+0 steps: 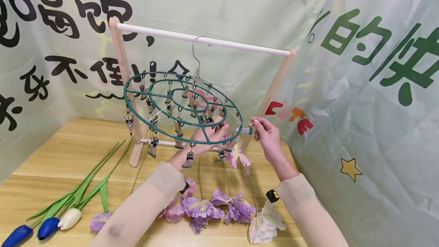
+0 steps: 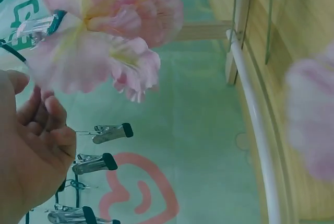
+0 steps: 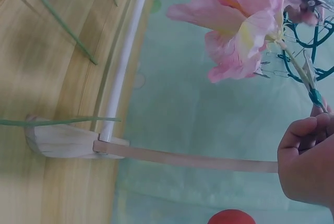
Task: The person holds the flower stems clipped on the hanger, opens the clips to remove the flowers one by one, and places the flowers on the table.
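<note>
A pink artificial flower [image 3: 242, 25] hangs at the right rim of the green round clip hanger [image 1: 183, 139]. My right hand [image 1: 268, 137] pinches its thin stem [image 3: 298, 68], fingertips right at the rubber tip of a metal clip [image 1: 244, 130]. That clip lies along the stem. Under the hanger reaches my left hand [image 1: 210, 135], partly hidden by the rings. In the left wrist view its fingers are loosely bent below the petals, with nothing visible between them. More metal clips [image 2: 94, 163] dangle close by.
The hanger's hook hangs on the white bar [image 1: 240, 45] of a wooden stand [image 1: 120, 54]. Purple and pink flowers [image 1: 236, 207] and a white flower [image 1: 265, 224] lie on the table. Blue tulips [image 1: 48, 228] and a white tulip [image 1: 70, 218] lie at left. Printed cloth hangs behind.
</note>
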A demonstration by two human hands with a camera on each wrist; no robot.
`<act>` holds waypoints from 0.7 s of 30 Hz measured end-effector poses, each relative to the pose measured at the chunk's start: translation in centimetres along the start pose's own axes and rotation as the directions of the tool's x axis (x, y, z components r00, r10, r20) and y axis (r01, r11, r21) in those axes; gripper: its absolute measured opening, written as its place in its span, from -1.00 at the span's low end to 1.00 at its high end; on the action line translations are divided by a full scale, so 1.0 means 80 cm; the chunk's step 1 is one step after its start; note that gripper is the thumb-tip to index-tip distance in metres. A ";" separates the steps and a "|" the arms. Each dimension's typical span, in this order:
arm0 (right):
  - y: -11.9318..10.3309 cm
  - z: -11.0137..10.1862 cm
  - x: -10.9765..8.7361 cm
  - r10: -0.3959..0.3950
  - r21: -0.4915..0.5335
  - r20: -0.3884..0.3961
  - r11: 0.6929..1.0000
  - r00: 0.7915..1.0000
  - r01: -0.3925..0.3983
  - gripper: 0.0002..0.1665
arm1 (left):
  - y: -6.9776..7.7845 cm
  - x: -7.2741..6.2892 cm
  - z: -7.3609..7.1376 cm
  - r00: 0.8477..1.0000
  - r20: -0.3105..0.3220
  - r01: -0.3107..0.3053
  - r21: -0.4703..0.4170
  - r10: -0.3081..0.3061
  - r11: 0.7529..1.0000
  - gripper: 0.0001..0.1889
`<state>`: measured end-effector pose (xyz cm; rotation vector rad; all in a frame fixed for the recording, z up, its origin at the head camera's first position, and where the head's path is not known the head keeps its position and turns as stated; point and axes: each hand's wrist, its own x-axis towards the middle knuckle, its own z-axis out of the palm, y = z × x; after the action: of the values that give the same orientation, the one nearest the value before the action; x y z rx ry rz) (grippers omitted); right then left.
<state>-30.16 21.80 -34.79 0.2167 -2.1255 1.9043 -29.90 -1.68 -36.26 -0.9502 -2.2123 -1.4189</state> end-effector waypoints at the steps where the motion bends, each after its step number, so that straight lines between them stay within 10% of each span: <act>1: 0.000 0.000 0.000 0.003 -0.001 0.004 1.000 1.000 -0.003 -0.60 | -0.001 0.004 0.001 1.000 -0.001 -0.007 0.010 0.007 1.000 -0.84; 11: -0.004 0.004 0.001 0.004 0.018 0.064 1.000 0.998 -0.005 -0.69 | -0.014 0.026 0.013 0.963 0.241 0.135 -0.042 -0.121 0.990 -0.69; 16: -0.003 0.006 0.002 -0.004 0.030 0.076 1.000 0.997 0.002 -0.74 | -0.082 0.034 0.044 0.965 0.257 0.058 -0.015 -0.052 0.998 -0.52; 21: -0.003 0.009 0.004 -0.002 0.039 0.082 0.999 0.997 -0.001 -0.69 | -0.045 0.032 0.028 0.955 0.292 0.067 -0.071 -0.044 0.995 -0.65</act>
<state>-30.44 21.11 -34.57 0.3088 -2.1415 1.9697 -34.06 0.22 -38.11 -1.2016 -2.4221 -1.4847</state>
